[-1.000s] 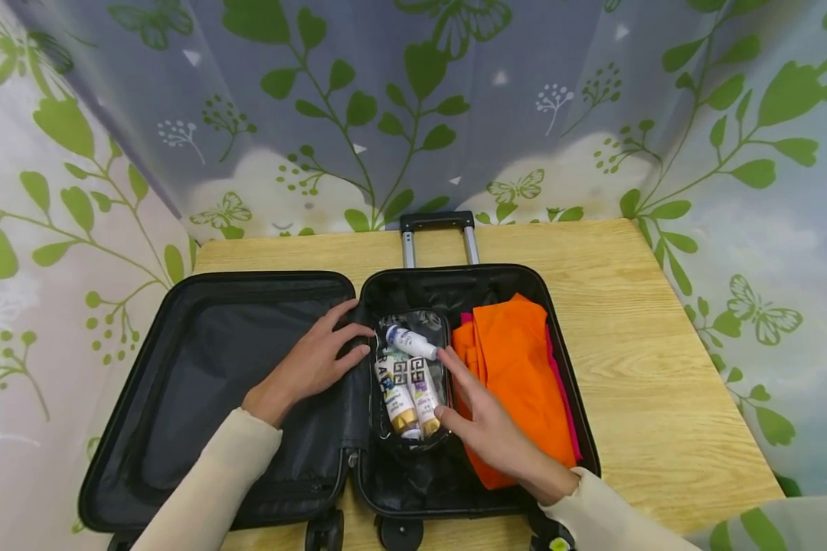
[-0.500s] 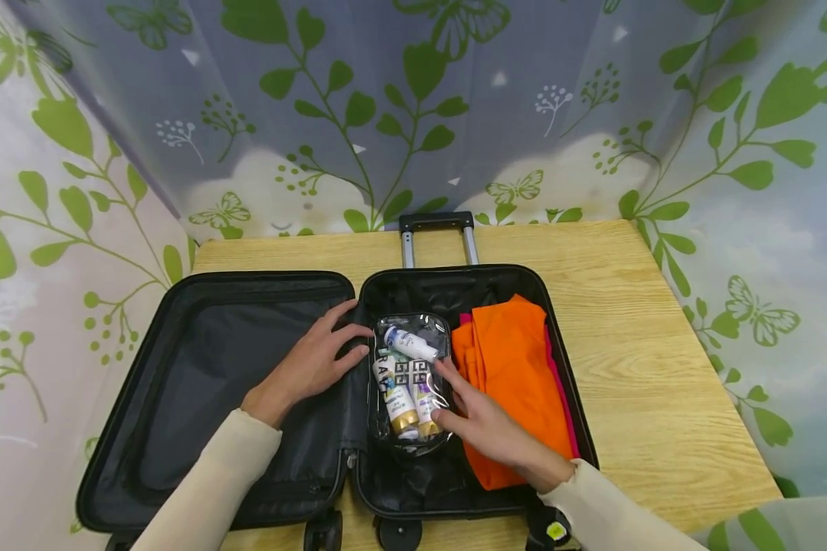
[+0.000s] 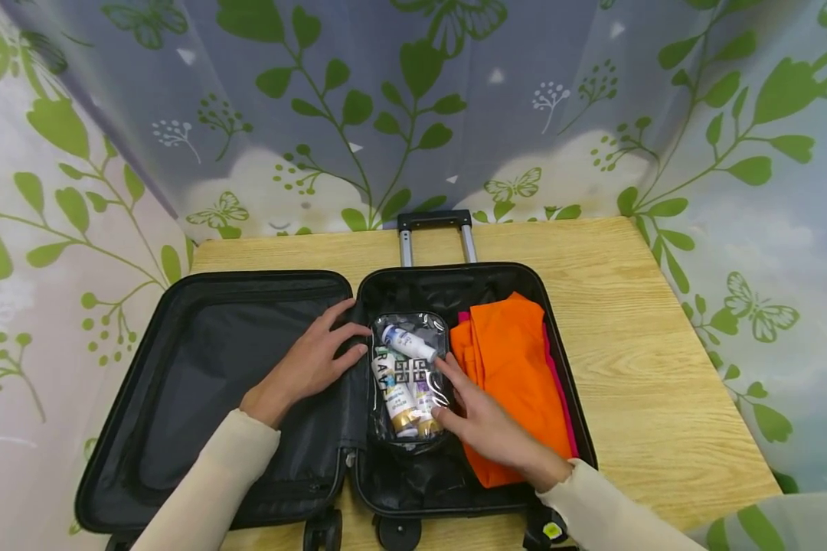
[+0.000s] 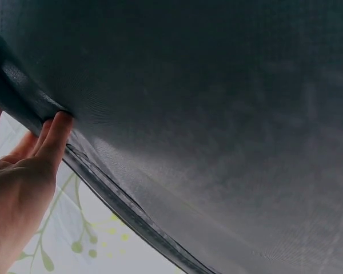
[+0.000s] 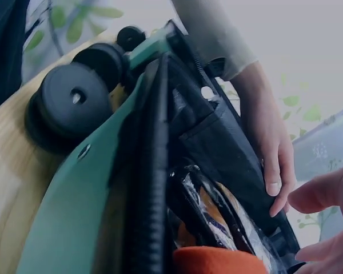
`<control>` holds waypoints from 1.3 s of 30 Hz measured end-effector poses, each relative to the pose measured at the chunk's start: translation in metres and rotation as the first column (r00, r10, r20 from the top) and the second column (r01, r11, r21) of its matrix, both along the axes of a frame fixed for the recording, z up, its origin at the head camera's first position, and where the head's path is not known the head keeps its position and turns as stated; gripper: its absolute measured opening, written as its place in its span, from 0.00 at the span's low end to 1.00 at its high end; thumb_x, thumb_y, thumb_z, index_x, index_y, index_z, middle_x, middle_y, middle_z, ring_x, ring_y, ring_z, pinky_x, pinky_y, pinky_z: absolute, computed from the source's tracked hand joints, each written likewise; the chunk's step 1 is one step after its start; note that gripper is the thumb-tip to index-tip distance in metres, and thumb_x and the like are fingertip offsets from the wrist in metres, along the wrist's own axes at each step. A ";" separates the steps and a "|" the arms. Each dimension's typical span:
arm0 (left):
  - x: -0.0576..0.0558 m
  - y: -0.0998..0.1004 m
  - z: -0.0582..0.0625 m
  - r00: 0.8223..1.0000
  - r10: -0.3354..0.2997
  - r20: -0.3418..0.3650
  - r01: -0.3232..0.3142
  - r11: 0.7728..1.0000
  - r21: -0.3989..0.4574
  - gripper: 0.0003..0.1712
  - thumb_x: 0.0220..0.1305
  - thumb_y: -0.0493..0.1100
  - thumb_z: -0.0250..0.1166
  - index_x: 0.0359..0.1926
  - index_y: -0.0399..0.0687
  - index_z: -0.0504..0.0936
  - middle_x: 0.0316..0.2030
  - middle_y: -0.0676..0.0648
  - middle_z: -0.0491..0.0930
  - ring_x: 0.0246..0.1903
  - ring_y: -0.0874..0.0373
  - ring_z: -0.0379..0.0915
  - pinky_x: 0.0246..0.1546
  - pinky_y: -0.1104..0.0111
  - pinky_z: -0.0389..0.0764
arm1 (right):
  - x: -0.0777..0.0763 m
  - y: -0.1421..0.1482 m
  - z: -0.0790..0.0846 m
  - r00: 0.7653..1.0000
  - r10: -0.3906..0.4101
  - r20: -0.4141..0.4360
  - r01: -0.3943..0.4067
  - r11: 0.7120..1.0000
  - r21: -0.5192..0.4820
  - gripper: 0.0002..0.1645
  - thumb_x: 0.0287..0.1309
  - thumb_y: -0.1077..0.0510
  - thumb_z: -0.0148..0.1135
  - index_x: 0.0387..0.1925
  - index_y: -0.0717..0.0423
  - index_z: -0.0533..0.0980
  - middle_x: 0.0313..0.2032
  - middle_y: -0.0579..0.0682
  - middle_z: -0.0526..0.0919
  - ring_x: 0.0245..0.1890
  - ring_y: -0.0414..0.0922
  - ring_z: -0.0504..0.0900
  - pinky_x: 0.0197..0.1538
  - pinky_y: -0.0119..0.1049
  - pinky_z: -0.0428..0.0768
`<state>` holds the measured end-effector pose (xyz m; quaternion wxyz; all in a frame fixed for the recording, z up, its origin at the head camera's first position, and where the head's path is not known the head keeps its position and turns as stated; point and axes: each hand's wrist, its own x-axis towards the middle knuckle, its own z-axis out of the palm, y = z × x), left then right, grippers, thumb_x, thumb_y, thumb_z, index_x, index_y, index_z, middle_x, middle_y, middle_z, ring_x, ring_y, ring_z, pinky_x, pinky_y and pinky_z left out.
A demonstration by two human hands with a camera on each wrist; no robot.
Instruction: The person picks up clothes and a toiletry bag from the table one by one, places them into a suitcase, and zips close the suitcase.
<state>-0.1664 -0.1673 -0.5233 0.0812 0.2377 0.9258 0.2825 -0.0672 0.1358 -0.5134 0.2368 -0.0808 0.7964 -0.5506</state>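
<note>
Head view: the clear pouch [image 3: 402, 371] lies in the right half of the open suitcase [image 3: 393, 486], beside folded orange cloth [image 3: 513, 367]. The right hand [image 3: 485, 425] has a wide grip, thumb and fingertips at the pouch's right edge; the left hand [image 3: 306, 363], also spread and holding nothing, is at the suitcase's middle edge. Pushing hard from the right might wedge the pouch against that edge — or spill the white tube [image 3: 410, 342], were the pouch unfastened, which is hard to tell.

Left wrist view: dark lining [image 4: 206, 114] fills most of the frame; the pouch is out of sight. Folding the halves now could pinch these fingers.

Right wrist view: the right hand is cut off, its contact with the pouch unclear; orange cloth hides the pouch's near end.
</note>
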 end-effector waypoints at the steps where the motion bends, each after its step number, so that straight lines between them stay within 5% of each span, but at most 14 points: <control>1: 0.000 0.000 0.000 1.000 0.000 0.001 0.000 1.000 0.000 0.19 0.83 0.49 0.64 0.67 0.52 0.85 0.86 0.38 0.55 0.82 0.30 0.57 0.74 0.32 0.66 | 0.001 0.000 0.000 0.999 0.011 -0.030 -0.010 1.000 0.029 0.47 0.78 0.60 0.62 0.88 0.55 0.51 0.89 0.59 0.41 0.88 0.62 0.48 0.85 0.63 0.50; 9: 0.000 -0.002 -0.001 1.000 0.002 0.007 -0.002 1.000 -0.003 0.19 0.82 0.49 0.64 0.67 0.53 0.85 0.86 0.39 0.54 0.82 0.31 0.55 0.75 0.32 0.66 | -0.005 0.011 0.000 0.969 0.060 -0.240 -0.042 0.996 0.081 0.40 0.78 0.62 0.63 0.84 0.57 0.61 0.85 0.64 0.56 0.84 0.68 0.58 0.81 0.71 0.58; 19: 0.000 -0.002 -0.001 1.000 -0.003 0.001 0.003 1.000 0.001 0.19 0.82 0.49 0.64 0.67 0.53 0.85 0.86 0.39 0.54 0.82 0.31 0.55 0.75 0.32 0.65 | -0.020 0.032 0.009 0.950 0.007 -0.311 0.005 0.999 0.037 0.30 0.78 0.66 0.61 0.77 0.61 0.70 0.72 0.62 0.78 0.71 0.63 0.79 0.71 0.61 0.78; 32: -0.001 -0.001 0.003 1.000 -0.011 0.024 0.011 1.000 0.001 0.19 0.83 0.49 0.63 0.68 0.51 0.85 0.86 0.38 0.53 0.82 0.30 0.54 0.75 0.31 0.64 | -0.029 0.059 0.015 0.923 0.016 -0.383 0.052 0.985 0.167 0.18 0.79 0.62 0.63 0.65 0.54 0.82 0.63 0.49 0.86 0.64 0.52 0.86 0.66 0.56 0.84; 39: 0.000 -0.003 0.004 0.999 -0.021 0.034 0.021 1.000 -0.003 0.21 0.83 0.48 0.63 0.70 0.52 0.83 0.86 0.38 0.52 0.83 0.30 0.54 0.75 0.31 0.64 | -0.033 0.076 0.015 0.872 0.026 -0.489 0.109 0.963 0.245 0.15 0.77 0.63 0.65 0.60 0.53 0.85 0.61 0.50 0.88 0.63 0.52 0.85 0.66 0.58 0.83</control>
